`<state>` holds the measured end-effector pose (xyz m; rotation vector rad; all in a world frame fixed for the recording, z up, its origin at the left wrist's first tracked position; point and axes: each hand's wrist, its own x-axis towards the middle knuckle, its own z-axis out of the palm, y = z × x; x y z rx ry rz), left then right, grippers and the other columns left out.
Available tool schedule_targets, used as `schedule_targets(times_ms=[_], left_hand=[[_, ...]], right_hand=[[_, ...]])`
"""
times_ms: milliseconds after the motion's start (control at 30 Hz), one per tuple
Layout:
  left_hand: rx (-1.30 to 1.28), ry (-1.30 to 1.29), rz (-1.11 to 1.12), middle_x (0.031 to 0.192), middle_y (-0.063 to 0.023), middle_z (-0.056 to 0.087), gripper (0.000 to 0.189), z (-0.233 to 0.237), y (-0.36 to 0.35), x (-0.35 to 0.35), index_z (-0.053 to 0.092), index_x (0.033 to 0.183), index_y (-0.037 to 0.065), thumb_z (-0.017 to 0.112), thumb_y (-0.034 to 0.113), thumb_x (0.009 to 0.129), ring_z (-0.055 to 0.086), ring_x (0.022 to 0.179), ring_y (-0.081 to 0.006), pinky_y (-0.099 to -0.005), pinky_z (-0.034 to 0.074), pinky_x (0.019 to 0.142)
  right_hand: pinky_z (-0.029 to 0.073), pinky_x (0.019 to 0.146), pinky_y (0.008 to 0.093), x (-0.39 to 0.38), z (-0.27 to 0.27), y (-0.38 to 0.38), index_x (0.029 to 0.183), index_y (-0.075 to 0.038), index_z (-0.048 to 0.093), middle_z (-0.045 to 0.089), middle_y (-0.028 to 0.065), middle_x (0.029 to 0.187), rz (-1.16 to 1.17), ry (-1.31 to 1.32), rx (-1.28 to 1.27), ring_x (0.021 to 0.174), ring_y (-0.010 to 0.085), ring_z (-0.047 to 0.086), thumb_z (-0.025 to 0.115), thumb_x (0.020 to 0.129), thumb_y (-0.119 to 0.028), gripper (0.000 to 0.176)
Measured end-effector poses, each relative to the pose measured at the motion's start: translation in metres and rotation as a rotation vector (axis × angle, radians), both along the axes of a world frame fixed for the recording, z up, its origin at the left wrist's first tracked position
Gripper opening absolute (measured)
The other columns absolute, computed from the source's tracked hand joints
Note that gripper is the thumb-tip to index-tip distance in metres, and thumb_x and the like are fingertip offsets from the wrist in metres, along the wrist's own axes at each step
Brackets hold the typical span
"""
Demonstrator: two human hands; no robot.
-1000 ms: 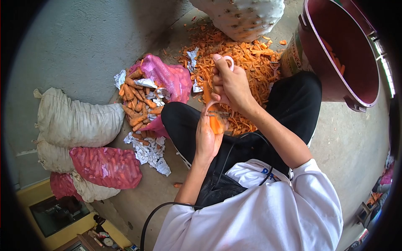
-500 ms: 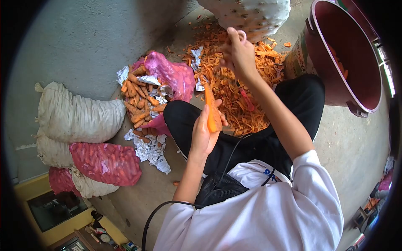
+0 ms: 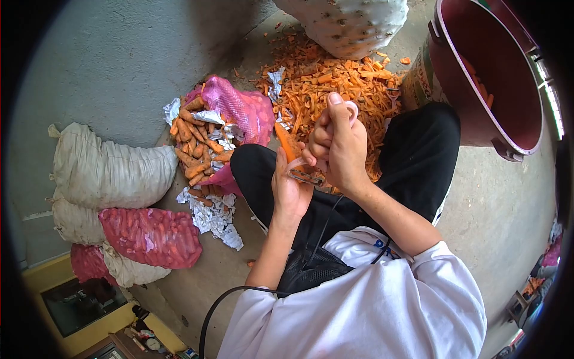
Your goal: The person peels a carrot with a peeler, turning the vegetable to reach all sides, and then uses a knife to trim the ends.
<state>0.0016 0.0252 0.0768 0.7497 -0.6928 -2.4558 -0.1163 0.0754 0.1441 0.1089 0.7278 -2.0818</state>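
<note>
My left hand (image 3: 291,190) is closed around a bright orange carrot (image 3: 287,141), whose tip points up and away from me. In my right hand (image 3: 345,143) is a pale pink peeler (image 3: 353,111), its ring-shaped handle end showing above the fist. The peeler's metal blade lies against the lower part of the carrot, beside my left fingers. Beyond both hands a heap of orange peelings (image 3: 341,84) covers the floor. Unpeeled carrots (image 3: 194,140) spill from an open pink mesh bag (image 3: 242,107) to the left.
A maroon tub (image 3: 508,72) with a few carrots inside stands at the upper right. White sacks (image 3: 113,167) and a full red mesh bag (image 3: 149,236) lie at the left. Crumpled paper (image 3: 215,221) is near my left knee. A bulging white sack (image 3: 353,24) stands behind the peelings.
My right hand has come down toward me, bringing the peeler from above the peelings onto the carrot. The carrot now tilts more to the left.
</note>
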Motion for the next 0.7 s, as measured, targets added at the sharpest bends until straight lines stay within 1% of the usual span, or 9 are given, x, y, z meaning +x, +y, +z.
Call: schedule_targets(times_ms=[133, 233, 333, 467, 500, 533, 600, 633, 700], left_hand=[[0.014, 0.01, -0.039, 0.086, -0.0044, 0.058, 0.043, 0.001, 0.001, -0.001, 0.048, 0.113, 0.006, 0.031, 0.043, 0.099, 0.055, 0.081, -0.0163, -0.0322, 0.045, 0.075], [0.077, -0.078, 0.008, 0.089, -0.0021, 0.059, 0.037, 0.004, 0.007, -0.002, 0.049, 0.08, 0.013, 0.033, 0.041, 0.098, 0.058, 0.082, -0.0165, -0.034, 0.049, 0.062], [0.071, -0.058, -0.029, 0.091, -0.0008, 0.059, 0.037, 0.021, 0.01, -0.01, 0.05, 0.083, 0.014, 0.033, 0.043, 0.098, 0.057, 0.087, -0.0156, -0.033, 0.048, 0.066], [0.09, 0.045, -0.006, 0.095, -0.0012, 0.059, 0.027, 0.009, 0.011, -0.005, 0.052, 0.09, 0.016, 0.038, 0.038, 0.097, 0.057, 0.089, -0.0158, -0.032, 0.048, 0.069], [0.077, 0.067, -0.01, 0.096, -0.0015, 0.059, 0.024, 0.005, 0.011, -0.004, 0.052, 0.091, 0.016, 0.04, 0.036, 0.096, 0.057, 0.089, -0.016, -0.0321, 0.047, 0.069], [0.066, 0.088, -0.018, 0.097, -0.0018, 0.059, 0.022, 0.004, 0.011, -0.003, 0.052, 0.093, 0.016, 0.041, 0.035, 0.096, 0.057, 0.089, -0.0162, -0.0322, 0.047, 0.069], [0.057, 0.13, -0.065, 0.098, -0.0036, 0.058, 0.033, 0.011, 0.015, -0.003, 0.055, 0.096, 0.013, 0.037, 0.041, 0.097, 0.055, 0.089, -0.0167, -0.0337, 0.046, 0.074], [0.049, 0.157, -0.089, 0.098, -0.0046, 0.058, 0.039, 0.014, 0.016, -0.004, 0.056, 0.097, 0.011, 0.035, 0.044, 0.098, 0.054, 0.088, -0.017, -0.0345, 0.045, 0.077], [0.046, 0.167, -0.107, 0.1, -0.0046, 0.058, 0.037, 0.012, 0.016, 0.0, 0.056, 0.098, 0.011, 0.035, 0.042, 0.098, 0.055, 0.091, -0.0173, -0.0352, 0.045, 0.078]], right_hand=[[0.034, 0.034, 0.0267, -0.002, -0.009, -0.001, 0.074, -0.009, 0.039, 0.031, -0.0018, 0.049, -0.006, -0.009, -0.01, 0.035, 0.008, 0.029, 0.052, 0.093, -0.038, 0.038], [0.033, 0.034, 0.0257, -0.003, 0.0, -0.002, 0.076, -0.009, 0.039, 0.027, -0.0035, 0.05, 0.079, 0.036, 0.065, 0.036, 0.0071, 0.025, 0.05, 0.094, -0.038, 0.036], [0.034, 0.035, 0.026, -0.004, -0.005, -0.008, 0.076, -0.009, 0.039, 0.029, -0.0033, 0.051, 0.085, 0.047, 0.111, 0.036, 0.007, 0.026, 0.051, 0.094, -0.038, 0.036], [0.034, 0.035, 0.0255, -0.003, -0.009, -0.009, 0.078, -0.009, 0.041, 0.03, -0.0041, 0.052, -0.072, -0.062, 0.141, 0.036, 0.0067, 0.026, 0.052, 0.093, -0.037, 0.034], [0.033, 0.035, 0.0254, -0.004, -0.01, -0.01, 0.078, -0.008, 0.041, 0.03, -0.0047, 0.051, -0.049, -0.058, 0.105, 0.036, 0.0066, 0.025, 0.052, 0.093, -0.037, 0.034], [0.033, 0.034, 0.0254, -0.006, -0.01, -0.011, 0.078, -0.008, 0.041, 0.03, -0.0048, 0.051, 0.057, -0.032, 0.097, 0.036, 0.0066, 0.025, 0.052, 0.093, -0.037, 0.034], [0.032, 0.033, 0.0253, -0.014, -0.005, -0.011, 0.077, -0.008, 0.042, 0.029, -0.0051, 0.05, 0.265, 0.016, 0.088, 0.035, 0.0064, 0.024, 0.052, 0.093, -0.036, 0.034], [0.031, 0.033, 0.0251, -0.016, -0.001, -0.014, 0.077, -0.008, 0.042, 0.028, -0.0054, 0.05, 0.301, 0.043, 0.087, 0.035, 0.0062, 0.024, 0.052, 0.093, -0.035, 0.033], [0.032, 0.033, 0.0249, -0.016, 0.001, -0.015, 0.076, -0.008, 0.042, 0.028, -0.0053, 0.05, 0.344, 0.09, 0.109, 0.035, 0.0061, 0.024, 0.052, 0.093, -0.034, 0.033]])
